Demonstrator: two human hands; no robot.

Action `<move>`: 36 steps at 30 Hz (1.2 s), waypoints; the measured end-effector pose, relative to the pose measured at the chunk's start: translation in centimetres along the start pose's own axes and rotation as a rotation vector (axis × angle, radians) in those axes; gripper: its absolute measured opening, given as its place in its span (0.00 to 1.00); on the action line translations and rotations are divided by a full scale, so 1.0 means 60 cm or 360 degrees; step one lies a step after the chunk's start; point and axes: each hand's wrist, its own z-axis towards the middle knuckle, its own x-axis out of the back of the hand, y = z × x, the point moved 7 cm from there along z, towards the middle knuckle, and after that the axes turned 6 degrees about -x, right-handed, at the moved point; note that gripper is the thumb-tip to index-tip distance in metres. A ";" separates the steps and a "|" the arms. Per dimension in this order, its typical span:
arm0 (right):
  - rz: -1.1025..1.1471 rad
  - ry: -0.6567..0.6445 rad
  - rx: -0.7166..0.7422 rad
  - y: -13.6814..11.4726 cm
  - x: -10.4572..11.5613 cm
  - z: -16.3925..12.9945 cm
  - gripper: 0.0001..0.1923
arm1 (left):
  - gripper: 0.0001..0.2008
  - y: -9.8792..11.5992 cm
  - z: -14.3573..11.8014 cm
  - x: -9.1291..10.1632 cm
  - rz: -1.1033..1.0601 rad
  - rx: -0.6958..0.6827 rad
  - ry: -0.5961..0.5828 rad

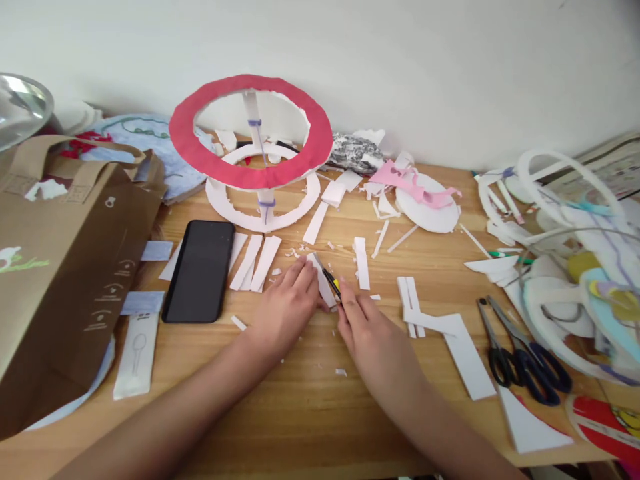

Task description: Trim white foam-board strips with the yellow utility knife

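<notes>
My right hand is closed around a craft knife with a dark and yellow body. Its blade lies over a short white foam-board strip on the wooden table. Pressed against the strip's left side is my left hand, fingers bent and held together, gripping it down. Some fingertips are hidden. Small white scraps lie around both hands. Several cut white strips rest just beyond my left hand, and one more strip is beyond my right.
A red-topped ring frame stands at the back. To the left are a black phone and a brown paper bag. Scissors, white board pieces and another white ring structure are at the right.
</notes>
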 end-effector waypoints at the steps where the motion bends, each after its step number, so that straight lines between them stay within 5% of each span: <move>1: -0.0007 0.0009 0.0004 -0.001 0.000 -0.001 0.22 | 0.18 0.000 0.000 0.000 0.0006 -0.0003 0.0005; 20: 0.0046 0.0126 0.0012 0.003 0.004 -0.034 0.22 | 0.19 0.004 0.006 0.004 0.0095 -0.0010 0.0025; 36: 0.0019 -0.0031 0.0013 0.015 0.010 -0.106 0.23 | 0.20 0.005 0.007 0.005 0.0084 -0.0053 -0.0029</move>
